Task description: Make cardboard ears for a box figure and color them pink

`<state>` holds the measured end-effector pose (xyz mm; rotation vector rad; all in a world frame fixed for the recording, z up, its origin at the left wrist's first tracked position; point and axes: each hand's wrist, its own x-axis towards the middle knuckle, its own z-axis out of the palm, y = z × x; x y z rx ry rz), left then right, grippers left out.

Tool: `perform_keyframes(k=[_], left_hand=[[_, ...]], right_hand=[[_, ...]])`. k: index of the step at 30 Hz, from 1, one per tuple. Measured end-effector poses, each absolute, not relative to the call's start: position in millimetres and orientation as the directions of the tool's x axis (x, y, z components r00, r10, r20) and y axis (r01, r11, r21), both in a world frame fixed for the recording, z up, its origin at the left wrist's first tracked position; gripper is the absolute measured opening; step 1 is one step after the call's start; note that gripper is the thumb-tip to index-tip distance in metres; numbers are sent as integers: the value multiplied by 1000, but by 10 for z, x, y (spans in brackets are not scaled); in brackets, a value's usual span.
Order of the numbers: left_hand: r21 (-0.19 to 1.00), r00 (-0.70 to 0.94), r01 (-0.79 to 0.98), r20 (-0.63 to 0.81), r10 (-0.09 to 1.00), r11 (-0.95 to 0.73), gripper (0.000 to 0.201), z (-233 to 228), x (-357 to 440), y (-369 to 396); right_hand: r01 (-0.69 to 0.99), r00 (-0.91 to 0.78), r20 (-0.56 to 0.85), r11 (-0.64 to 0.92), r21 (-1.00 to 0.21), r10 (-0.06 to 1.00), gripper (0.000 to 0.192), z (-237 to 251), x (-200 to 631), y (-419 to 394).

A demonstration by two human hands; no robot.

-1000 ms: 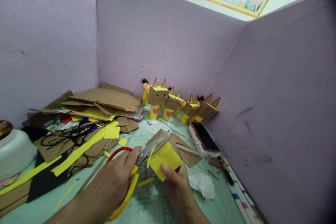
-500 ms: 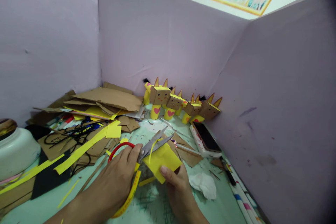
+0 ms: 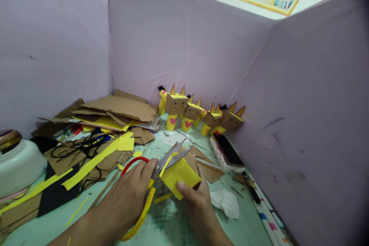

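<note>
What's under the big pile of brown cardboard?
Yellow paper pokes out beneath the cardboard pile, and pens show at its left edge. Anything deeper underneath is covered.

A pale green table [image 3: 173, 219], scored with dark marks, is bounded by lilac partition walls [image 3: 184, 54]. At the left a cardboard pile [image 3: 121, 109] is spread, crossed by yellow strips [image 3: 89, 165] and a black cord [image 3: 83, 146]. A white jar [image 3: 20, 165] is set at the left edge. Paper figures [image 3: 198, 113] are lined up along the back wall. A phone [image 3: 227, 152] is laid near the right wall, with crumpled tissue [image 3: 226, 201] and markers [image 3: 268, 223] nearer the front.
</note>
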<state>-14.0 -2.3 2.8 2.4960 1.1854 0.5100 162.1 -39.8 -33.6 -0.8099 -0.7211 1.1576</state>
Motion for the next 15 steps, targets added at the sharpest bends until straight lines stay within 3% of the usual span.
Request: perform_keyframes(k=[15], left_hand=[[499, 601, 621, 191, 776, -604, 37, 26, -150, -31]], right_hand=[[-494, 271, 72, 203, -845, 960, 84, -316, 1626, -399]])
